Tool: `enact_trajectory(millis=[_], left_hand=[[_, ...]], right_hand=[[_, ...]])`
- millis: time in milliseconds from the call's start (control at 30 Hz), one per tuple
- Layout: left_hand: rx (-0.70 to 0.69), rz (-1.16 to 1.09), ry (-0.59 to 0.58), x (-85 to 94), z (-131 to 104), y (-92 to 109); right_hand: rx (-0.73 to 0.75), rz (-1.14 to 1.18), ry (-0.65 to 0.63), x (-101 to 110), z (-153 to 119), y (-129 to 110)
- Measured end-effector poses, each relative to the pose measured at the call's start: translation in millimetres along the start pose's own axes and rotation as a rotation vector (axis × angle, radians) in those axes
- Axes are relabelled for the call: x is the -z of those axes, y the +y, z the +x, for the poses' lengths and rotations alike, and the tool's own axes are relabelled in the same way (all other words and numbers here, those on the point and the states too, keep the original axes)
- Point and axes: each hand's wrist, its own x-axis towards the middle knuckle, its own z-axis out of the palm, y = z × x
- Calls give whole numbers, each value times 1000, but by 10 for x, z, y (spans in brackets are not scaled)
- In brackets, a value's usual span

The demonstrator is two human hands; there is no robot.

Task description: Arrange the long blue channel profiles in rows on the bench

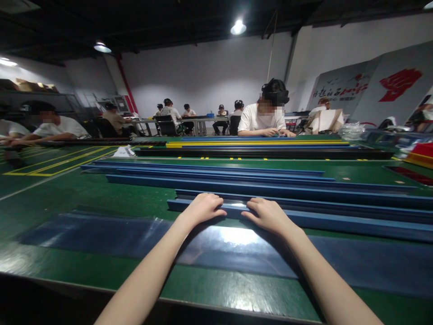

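Note:
A long blue channel strip [338, 221] lies lengthwise across the green table in front of me. My left hand [205, 207] is closed over it near its left end, with the fingers on the far side and the thumb toward me. A short way to the right, my right hand [267, 214] grips the same strip in a like way. The fingertips of both hands are partly hidden by the strip's edge. Between my forearms and the table lies a flat, shiny bluish plastic sheet [135, 235], running along the near edge.
More blue channel strips [152, 183] lie parallel just beyond. Farther back are a black strip [270, 153] and a yellow strip [237, 144]. A co-worker [262, 119] works across the table; other people sit behind and at left. A red bin [421, 153] stands at right.

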Motion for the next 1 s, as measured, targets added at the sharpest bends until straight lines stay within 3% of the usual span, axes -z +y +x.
enact_trajectory(millis=[267, 433, 667, 1000], left_hand=[[84, 15, -30, 126, -60, -104], [131, -22, -39, 112, -73, -151], [94, -40, -5, 59, -78, -167], [9, -14, 36, 39, -33, -30]], right_hand=[[73, -21, 86, -81, 26, -129], [72, -12, 81, -54, 39, -129], [76, -19, 60, -16, 55, -119], [26, -52, 13, 106, -35, -20]])
